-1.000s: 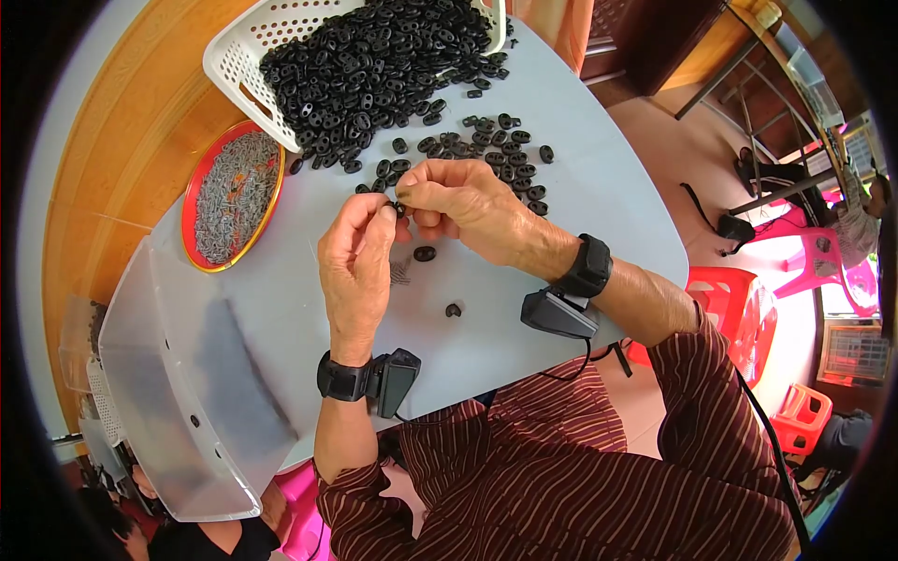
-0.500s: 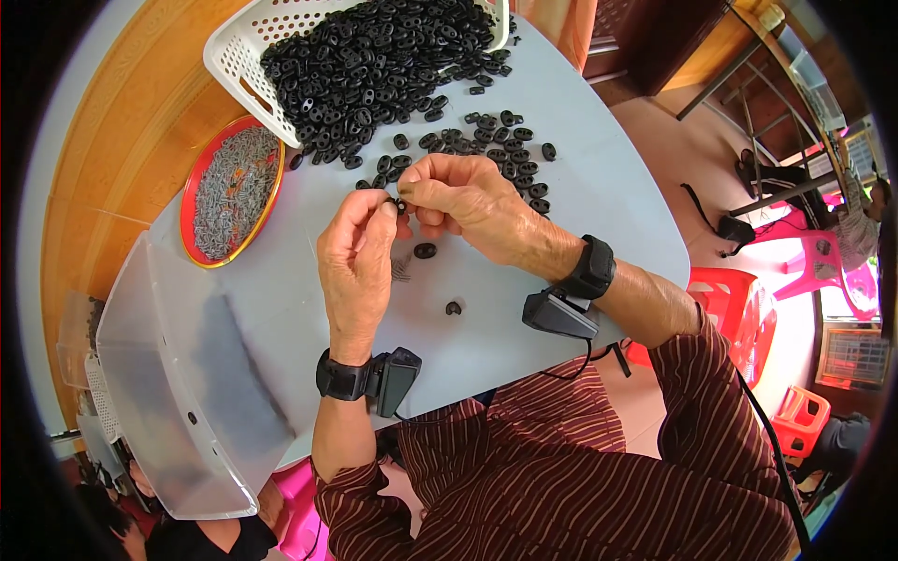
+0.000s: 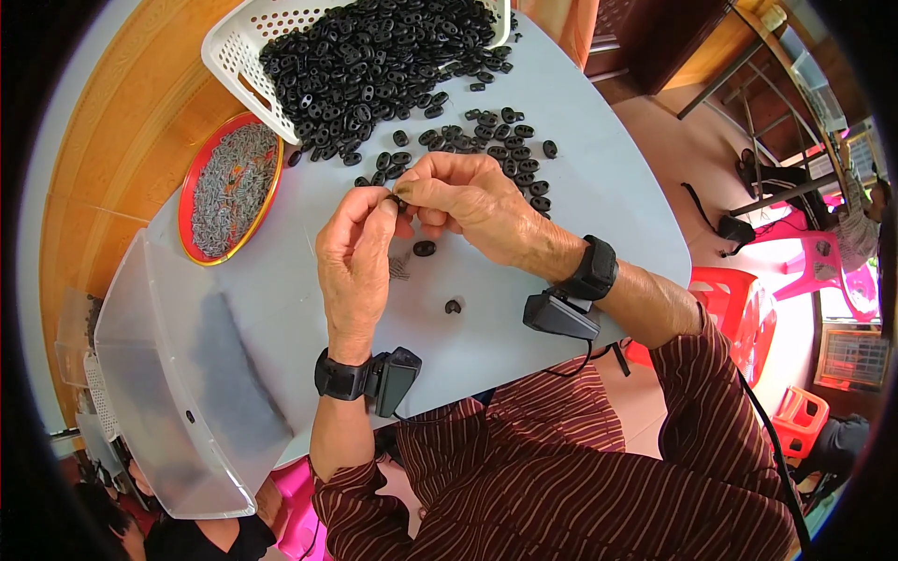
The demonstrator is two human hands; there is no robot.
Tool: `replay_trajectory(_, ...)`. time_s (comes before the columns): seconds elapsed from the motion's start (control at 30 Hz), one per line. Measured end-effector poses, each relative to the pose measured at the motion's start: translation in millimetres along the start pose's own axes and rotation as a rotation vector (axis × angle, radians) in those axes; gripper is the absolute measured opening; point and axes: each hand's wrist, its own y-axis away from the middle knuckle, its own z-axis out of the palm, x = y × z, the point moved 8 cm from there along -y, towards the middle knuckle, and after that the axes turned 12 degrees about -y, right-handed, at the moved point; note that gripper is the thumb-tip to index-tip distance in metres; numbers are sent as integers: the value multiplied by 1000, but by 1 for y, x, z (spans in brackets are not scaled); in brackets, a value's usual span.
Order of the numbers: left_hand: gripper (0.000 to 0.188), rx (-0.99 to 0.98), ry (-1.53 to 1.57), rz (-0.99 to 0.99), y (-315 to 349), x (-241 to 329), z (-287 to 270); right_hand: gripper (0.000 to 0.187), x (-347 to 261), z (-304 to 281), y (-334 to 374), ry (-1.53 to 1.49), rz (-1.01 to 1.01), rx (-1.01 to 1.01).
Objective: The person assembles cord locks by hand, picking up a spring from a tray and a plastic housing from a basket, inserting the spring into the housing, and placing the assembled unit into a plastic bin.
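Both my hands meet above the table, fingertips touching around a small black plastic piece [image 3: 398,199] that they mostly cover. My left hand [image 3: 357,262] pinches it between thumb and forefinger. From the other side, my right hand [image 3: 475,204] has its thumb and forefinger closed on the same piece. Just below the fingers lie a black oval two-hole piece [image 3: 425,249] and a little heap of grey screws [image 3: 399,268]. Closer to me is a smaller black notched piece [image 3: 454,307]. Loose black two-hole pieces [image 3: 517,154] are scattered beyond my right hand.
A white perforated basket [image 3: 230,58] lies at the back, with a large pile of black pieces [image 3: 365,70] spilling from it. Left of it sits a red gold-rimmed dish [image 3: 190,201] of grey screws. A translucent plastic bin [image 3: 150,346] stands at the table's left edge.
Hardly anything differs. My fingertips have shifted slightly around the small black piece, covering more of it than before.
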Motion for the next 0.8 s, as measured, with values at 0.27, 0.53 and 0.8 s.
replay_trajectory(0.27, 18, -10, 69, -19, 0, -6, 1, 12, -2, 2, 1, -15, 10, -4)
replay_trajectory(0.53, 18, 5, 52, -29, 0, -3, -1, 13, -9, 4, 3, 87, -32, 20)
replay_trajectory(0.8, 16, -6, 11, 0, 1, -1, -1, 15, -11, 6, 3, 150, -50, -25)
